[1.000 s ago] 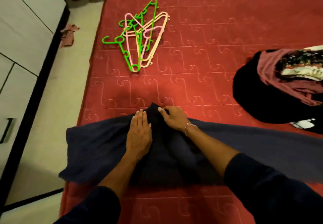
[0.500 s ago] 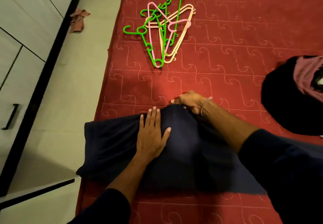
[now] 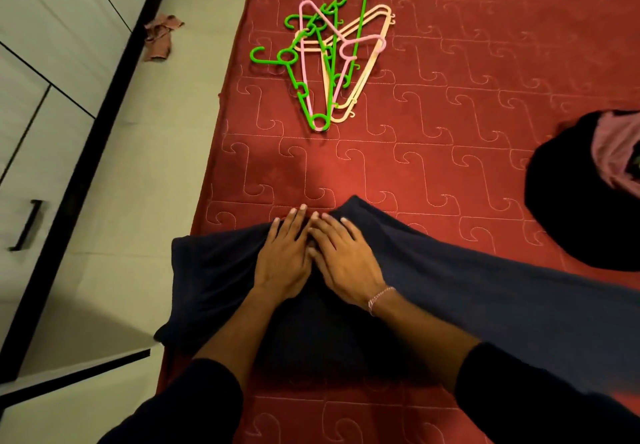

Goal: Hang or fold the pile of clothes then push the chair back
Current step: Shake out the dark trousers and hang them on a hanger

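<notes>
Under my palms lies the navy garment, spread across the red bed. My left hand and right hand press flat, fingers straight, side by side and touching. Hangers sit beyond my fingertips; clothes pile off right.

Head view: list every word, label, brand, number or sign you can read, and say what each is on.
None: no readable text shows anywhere.
Dark navy garment: no label or print visible.
Plastic hangers: no markings legible.
Clothes pile: no print readable at the right edge.
Red bedspread: stitched curls only, not letters.
</notes>
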The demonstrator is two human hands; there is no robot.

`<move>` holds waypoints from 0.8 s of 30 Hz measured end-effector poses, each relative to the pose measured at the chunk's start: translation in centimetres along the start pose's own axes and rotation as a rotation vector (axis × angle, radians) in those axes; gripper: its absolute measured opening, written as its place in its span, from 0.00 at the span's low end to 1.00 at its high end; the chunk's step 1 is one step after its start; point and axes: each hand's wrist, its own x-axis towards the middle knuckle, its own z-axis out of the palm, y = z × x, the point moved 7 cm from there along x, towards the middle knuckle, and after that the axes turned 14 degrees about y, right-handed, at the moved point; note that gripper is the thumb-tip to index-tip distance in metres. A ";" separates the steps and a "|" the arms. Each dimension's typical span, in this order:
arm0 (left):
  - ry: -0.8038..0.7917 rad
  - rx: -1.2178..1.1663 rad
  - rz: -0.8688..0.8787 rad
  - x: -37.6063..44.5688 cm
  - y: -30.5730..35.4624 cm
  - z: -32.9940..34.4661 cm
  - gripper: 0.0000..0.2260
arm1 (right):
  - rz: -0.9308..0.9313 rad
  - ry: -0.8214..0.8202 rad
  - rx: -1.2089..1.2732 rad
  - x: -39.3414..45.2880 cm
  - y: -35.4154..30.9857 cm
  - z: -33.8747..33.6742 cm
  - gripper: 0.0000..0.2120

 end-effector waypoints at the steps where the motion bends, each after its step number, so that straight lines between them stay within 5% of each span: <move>1: 0.006 0.003 -0.024 0.1 -0.5 -0.1 0.26 | 0.007 -0.058 0.019 -1.2 0.9 0.7 0.25; 9: -0.009 0.067 -0.117 1.4 -4.4 -1.6 0.30 | 0.312 -0.172 -0.179 -0.4 8.1 0.8 0.30; 17: -0.112 0.075 -0.184 6.3 -5.5 -2.0 0.34 | 0.316 -0.086 0.059 8.9 7.8 -0.6 0.29; 24: -0.299 0.003 -0.352 12.6 -7.0 -1.6 0.62 | 0.221 -0.065 0.129 19.3 5.1 0.2 0.26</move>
